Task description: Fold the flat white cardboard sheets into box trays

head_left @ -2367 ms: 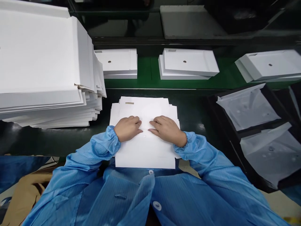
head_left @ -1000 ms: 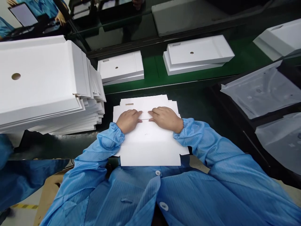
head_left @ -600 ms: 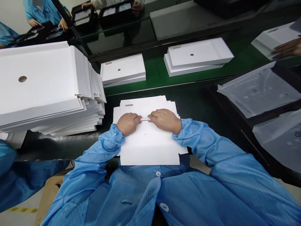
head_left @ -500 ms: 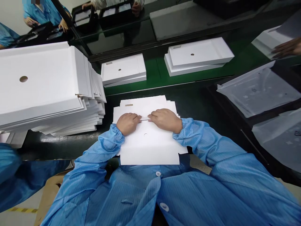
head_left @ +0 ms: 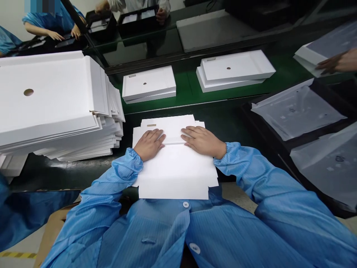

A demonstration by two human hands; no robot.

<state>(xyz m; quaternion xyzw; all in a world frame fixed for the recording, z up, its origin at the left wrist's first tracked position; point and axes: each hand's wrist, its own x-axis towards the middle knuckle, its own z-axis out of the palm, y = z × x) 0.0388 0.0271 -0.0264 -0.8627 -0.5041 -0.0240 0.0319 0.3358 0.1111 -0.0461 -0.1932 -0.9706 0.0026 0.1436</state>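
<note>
Head view: the person's left hand [head_left: 150,144] and right hand [head_left: 203,140] lie palm down on a white sheet [head_left: 173,167], one on each side, well apart. The fingers of both are stretched out and slightly spread, flat on the card and pointing inward toward each other. A straight crease runs across the sheet between the hands. Near its far edge, just beyond the left hand, is a small slot [head_left: 151,125]. The sheet lies on the dark surface [head_left: 78,178] directly in front of the person, its near flap reaching to the blue jacket [head_left: 156,230]. Edges of white card stick out at its sides.

To the left stands a tall, uneven stack [head_left: 61,104] of white blanks, the top one with a round hole [head_left: 28,92]. Beyond the sheet, white boxes [head_left: 237,66] sit along a green strip [head_left: 186,85]; at the far right, a co-worker's hand [head_left: 344,61] is at another box [head_left: 306,56]. On the right, a black tray [head_left: 281,154] holds two translucent bags [head_left: 329,163]. Other people work behind black trays at upper left.
</note>
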